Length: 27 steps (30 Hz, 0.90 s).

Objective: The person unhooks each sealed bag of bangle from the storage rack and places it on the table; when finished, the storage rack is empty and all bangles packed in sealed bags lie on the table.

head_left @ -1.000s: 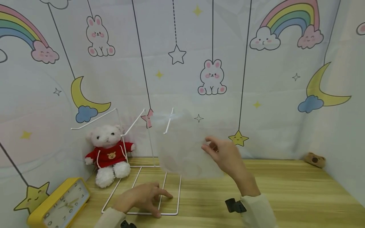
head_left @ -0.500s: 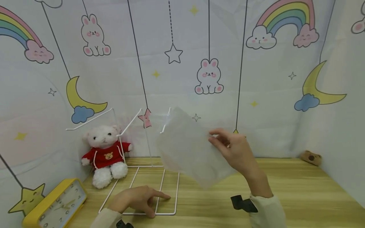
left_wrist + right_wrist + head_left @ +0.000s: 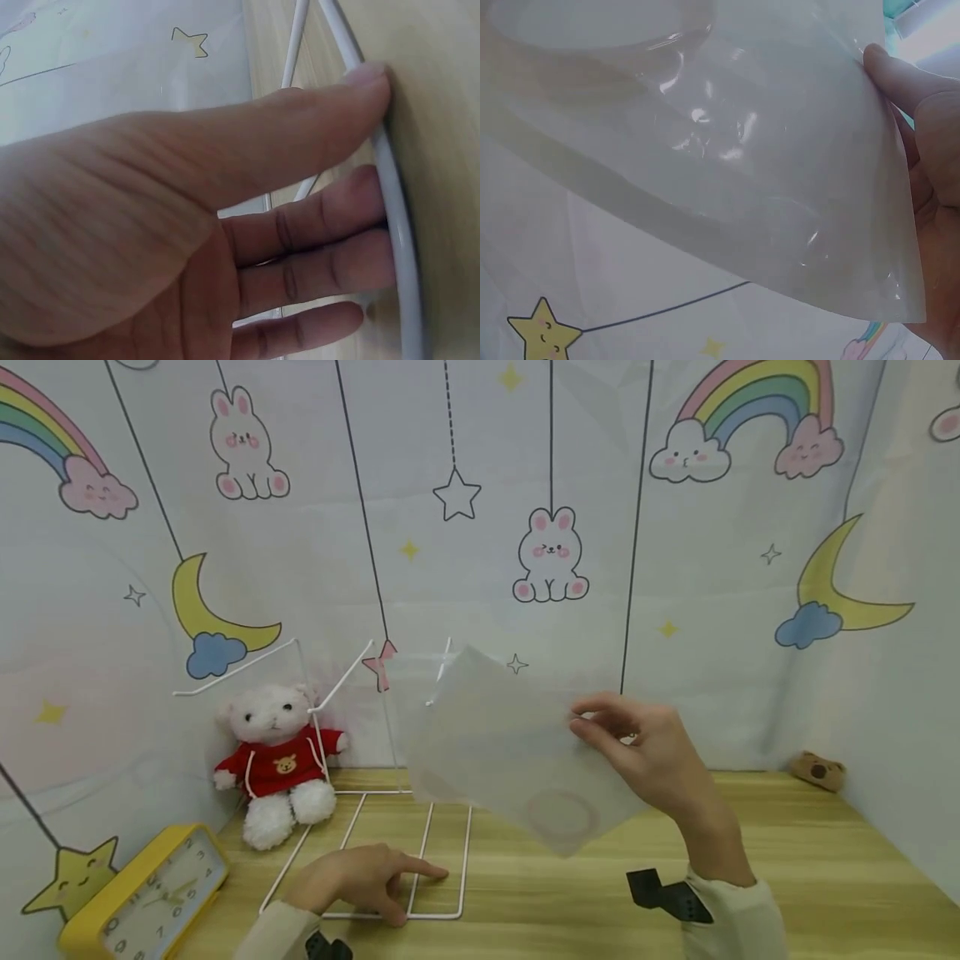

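Note:
A translucent plastic sheet (image 3: 495,743), with a faint ring (image 3: 562,814) near its lower corner, hangs tilted in the head view. My right hand (image 3: 645,752) pinches its right edge between thumb and fingers; the right wrist view shows the thumb (image 3: 907,79) at that edge. The sheet's upper left overlaps a prong of the white wire rack (image 3: 467,860). Low over the rack's base lies my left hand (image 3: 360,877), index finger stretched out. In the left wrist view its thumb (image 3: 330,120) presses on the front wire (image 3: 397,225), and other fingertips reach that wire.
A teddy bear (image 3: 281,760) in a red jumper sits behind the rack. At the lower left stands a yellow alarm clock (image 3: 150,889). A small brown bear-faced item (image 3: 819,772) lies at the back right. A patterned cloth (image 3: 600,485) hangs behind the wooden table (image 3: 555,910).
My right hand has moved to the right, holding the sheet's edge. The sheet has tilted and spread, and its ring shows more plainly. My left hand has stayed on the rack's base.

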### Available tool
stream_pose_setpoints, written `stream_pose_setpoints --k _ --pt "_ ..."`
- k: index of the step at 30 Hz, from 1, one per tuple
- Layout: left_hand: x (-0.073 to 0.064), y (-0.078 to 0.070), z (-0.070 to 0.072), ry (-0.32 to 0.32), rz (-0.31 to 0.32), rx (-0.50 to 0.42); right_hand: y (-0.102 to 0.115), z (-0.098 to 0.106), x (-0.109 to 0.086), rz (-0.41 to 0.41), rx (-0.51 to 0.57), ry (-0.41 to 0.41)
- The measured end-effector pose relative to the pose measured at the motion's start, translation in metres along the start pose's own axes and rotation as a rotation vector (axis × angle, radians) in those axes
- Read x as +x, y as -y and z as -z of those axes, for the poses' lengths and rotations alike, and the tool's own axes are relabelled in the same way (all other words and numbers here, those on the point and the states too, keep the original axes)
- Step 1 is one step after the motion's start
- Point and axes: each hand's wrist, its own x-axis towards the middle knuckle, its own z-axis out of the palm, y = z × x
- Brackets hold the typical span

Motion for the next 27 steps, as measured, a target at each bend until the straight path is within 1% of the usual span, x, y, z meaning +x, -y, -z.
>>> stream_pose_setpoints --k 3,5,10,15,17,20,22,24,27 --pt "0.001 -0.001 0.001 0.009 0.007 -0.012 0.002 0.002 0.0 0.001 0.012 -0.005" --pt "0.002 -0.001 0.002 0.012 0.01 -0.013 0.002 0.004 0.0 -0.003 0.027 -0.023" --pt "0.002 -0.003 0.003 0.008 0.004 -0.015 -0.001 0.017 -0.003 -0.034 0.031 -0.098" --pt "0.001 -0.003 0.003 0.004 0.01 -0.021 -0.009 0.031 -0.009 -0.082 0.015 -0.187" --pt "0.0 -0.003 0.003 0.003 0.02 -0.023 -0.014 0.035 -0.011 -0.117 0.014 -0.236" --pt "0.001 -0.002 0.002 0.002 0.023 -0.023 -0.02 0.043 -0.015 -0.199 0.002 -0.305" --pt "0.002 -0.001 0.001 -0.002 0.023 -0.023 -0.024 0.047 -0.017 -0.257 -0.003 -0.336" --pt "0.002 0.0 0.001 -0.008 0.013 -0.02 -0.028 0.049 -0.019 -0.3 -0.006 -0.35" --pt "0.002 0.001 0.0 -0.016 0.001 -0.016 -0.035 0.052 -0.021 -0.339 -0.013 -0.348"
